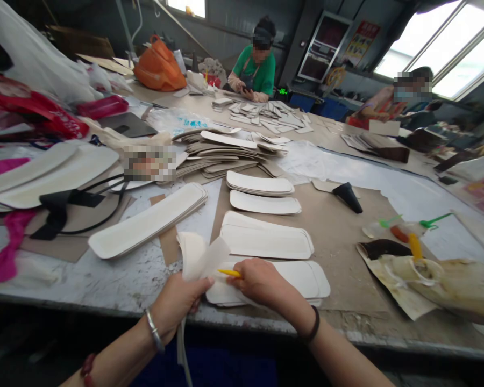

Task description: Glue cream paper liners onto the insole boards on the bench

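Note:
My left hand (180, 301) is closed on a bunch of white curved sheets (197, 252), thumb on top. Part of the bunch hangs below the hand past the table edge. A yellow pointed tool (228, 273) is gripped in my right hand (260, 279); its tip points left toward the sheets, and its far end is hidden in the fingers. Under my right hand lies a stack of white rounded pieces (306, 277). Behind it are another white stack (266, 236) and two narrower stacks, the nearer (265, 202) and the farther (260, 183). Left of them lies a long white stack (145, 223).
A black cone (347, 196) lies on brown board. At right are a green-nozzled bottle (403, 231) and a stained container (419, 274). A large pile of pieces (221, 156) stands mid-table. An orange bag (159, 64) and two people are farther back.

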Motion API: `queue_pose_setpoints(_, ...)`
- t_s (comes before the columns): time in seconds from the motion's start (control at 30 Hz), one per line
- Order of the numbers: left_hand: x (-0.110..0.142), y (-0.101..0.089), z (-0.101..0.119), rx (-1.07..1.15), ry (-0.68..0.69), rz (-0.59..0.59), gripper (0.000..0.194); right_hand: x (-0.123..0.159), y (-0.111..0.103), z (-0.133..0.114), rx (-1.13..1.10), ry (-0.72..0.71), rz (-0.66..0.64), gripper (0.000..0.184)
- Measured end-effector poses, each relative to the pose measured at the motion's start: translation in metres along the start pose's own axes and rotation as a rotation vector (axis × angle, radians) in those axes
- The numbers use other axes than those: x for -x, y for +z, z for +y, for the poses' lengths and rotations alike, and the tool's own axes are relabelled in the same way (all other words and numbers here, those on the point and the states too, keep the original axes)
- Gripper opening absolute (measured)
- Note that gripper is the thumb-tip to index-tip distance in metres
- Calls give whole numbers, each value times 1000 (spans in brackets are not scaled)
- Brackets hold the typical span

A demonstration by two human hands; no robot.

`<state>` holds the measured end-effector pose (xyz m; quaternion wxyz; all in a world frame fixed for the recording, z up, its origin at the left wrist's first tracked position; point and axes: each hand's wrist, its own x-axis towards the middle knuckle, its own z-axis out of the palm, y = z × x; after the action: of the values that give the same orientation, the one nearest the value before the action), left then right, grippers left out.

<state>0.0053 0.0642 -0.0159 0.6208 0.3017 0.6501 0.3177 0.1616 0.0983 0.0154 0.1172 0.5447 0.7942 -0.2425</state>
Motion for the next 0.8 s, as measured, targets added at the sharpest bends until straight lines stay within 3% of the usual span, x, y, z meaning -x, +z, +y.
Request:
queue_pose_setpoints(0.13, -2, 3, 2, 2, -16, 34, 31, 16, -1, 13, -72, 48, 23, 27)
queue_pose_setpoints(0.27, 2, 2, 2, -37, -1, 22, 36, 55, 3, 55, -131, 187, 121, 19)
queue_pose_setpoints(0.4, 4, 0, -1, -109, 19, 26, 35, 85, 10, 88, -53, 375, 237, 18)
queue_pose_setpoints(0.6, -6, 0, -14, -175, 49, 41, 33, 81, 12, 83, 104, 563, 241, 20)
queue_pose_setpoints(0.8, -8, -1, -16, -208, 51, 17, 35, 72, 10, 86, 118, 592, 210, 21)
